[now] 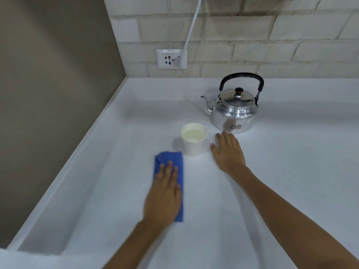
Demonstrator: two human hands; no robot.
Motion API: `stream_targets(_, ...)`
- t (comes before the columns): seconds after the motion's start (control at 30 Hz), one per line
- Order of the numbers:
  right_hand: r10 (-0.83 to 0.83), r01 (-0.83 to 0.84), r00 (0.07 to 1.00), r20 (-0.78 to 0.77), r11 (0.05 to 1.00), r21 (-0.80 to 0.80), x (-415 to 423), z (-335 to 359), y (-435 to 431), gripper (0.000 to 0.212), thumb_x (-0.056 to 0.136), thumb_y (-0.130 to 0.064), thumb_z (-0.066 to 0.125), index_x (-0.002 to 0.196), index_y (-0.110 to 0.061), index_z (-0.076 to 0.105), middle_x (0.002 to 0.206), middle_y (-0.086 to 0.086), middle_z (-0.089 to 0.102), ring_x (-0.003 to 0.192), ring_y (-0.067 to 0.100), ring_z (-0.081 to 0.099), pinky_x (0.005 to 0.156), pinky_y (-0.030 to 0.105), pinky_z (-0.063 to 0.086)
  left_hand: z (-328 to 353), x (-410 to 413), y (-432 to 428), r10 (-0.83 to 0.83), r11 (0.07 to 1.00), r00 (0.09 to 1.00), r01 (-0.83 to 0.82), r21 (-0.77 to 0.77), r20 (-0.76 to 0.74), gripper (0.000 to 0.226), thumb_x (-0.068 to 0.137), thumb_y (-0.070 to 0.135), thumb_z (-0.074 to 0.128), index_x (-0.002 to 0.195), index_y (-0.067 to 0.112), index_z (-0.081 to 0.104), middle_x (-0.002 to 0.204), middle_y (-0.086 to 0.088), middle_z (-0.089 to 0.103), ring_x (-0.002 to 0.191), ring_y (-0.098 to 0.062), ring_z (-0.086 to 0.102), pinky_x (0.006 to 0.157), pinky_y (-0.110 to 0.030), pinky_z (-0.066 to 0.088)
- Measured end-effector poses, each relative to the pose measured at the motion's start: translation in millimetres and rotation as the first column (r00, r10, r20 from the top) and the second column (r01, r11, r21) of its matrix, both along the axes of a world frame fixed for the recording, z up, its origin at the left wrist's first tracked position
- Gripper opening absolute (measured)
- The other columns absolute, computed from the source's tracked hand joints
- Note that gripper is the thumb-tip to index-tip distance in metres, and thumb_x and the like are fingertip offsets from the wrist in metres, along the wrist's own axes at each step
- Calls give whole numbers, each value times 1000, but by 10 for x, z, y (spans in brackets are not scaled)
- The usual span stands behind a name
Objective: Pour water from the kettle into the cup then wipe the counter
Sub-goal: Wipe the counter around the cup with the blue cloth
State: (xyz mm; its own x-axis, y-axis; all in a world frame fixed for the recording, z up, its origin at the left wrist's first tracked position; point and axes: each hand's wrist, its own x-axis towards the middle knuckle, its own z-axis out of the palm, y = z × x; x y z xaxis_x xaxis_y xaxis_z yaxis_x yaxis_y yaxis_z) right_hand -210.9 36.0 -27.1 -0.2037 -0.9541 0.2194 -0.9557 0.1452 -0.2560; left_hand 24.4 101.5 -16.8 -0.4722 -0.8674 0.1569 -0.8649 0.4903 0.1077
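Observation:
A shiny steel kettle [236,111] with a black handle stands upright at the back of the white counter [281,181], spout pointing left. In front of it a white paper cup [193,139] holds water. A folded blue cloth [171,162] lies flat on the counter just left of the cup. My left hand [165,193] presses flat on the cloth, fingers spread and slightly blurred. My right hand [228,150] rests palm down on the counter right of the cup, holding nothing, fingertips close to the kettle's base.
A brown side wall [48,94] closes off the counter's left edge. The tiled back wall carries a power socket [171,59] with a white cable [191,26] plugged in, running upward.

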Motion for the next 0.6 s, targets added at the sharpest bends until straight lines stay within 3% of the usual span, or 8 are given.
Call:
stream_targets(0.13,8,-8,1000,18,1000,-8,-33,-5,6,47,94,-33,40,132,-6,35,141,18,38,130,32,31,110,42,26,50,40,247,-126,991,981,132,28,-148,45,90,25,36,129,9,49,139,-6,46,127,-27,43,93,-40,48)
stream_targets(0.27,6,-6,999,37,1000,-13,-41,-1,16,48,94,-34,40,133,-8,35,143,17,36,132,32,29,112,42,25,54,442,-36,57,996,988,-45,83,-146,48,94,26,30,138,6,31,150,-10,22,139,-30,22,112,-29,21)
stream_targets(0.37,4,-4,1000,6,1000,-26,-22,-3,16,46,93,-32,42,131,-5,37,139,19,40,129,34,32,110,42,27,94,437,-58,145,988,988,-141,59,-56,47,91,15,28,129,-9,40,140,-28,37,129,-44,36,102,-49,41)
stream_targets(0.43,0,0,1000,-8,999,-43,-15,-13,9,45,93,-30,43,129,-3,38,138,22,41,127,36,34,109,44,28,72,269,58,77,997,996,-77,10,49,46,87,12,29,119,-14,50,128,-32,49,118,-48,46,89,-56,49)
stream_targets(0.6,-3,3,1000,18,1000,-27,-14,-12,-8,46,92,-29,45,128,-2,39,136,21,43,125,36,36,108,44,30,64,-338,451,-40,989,998,32,144,52,50,85,24,30,122,4,55,133,-13,53,123,-30,49,92,-41,51)
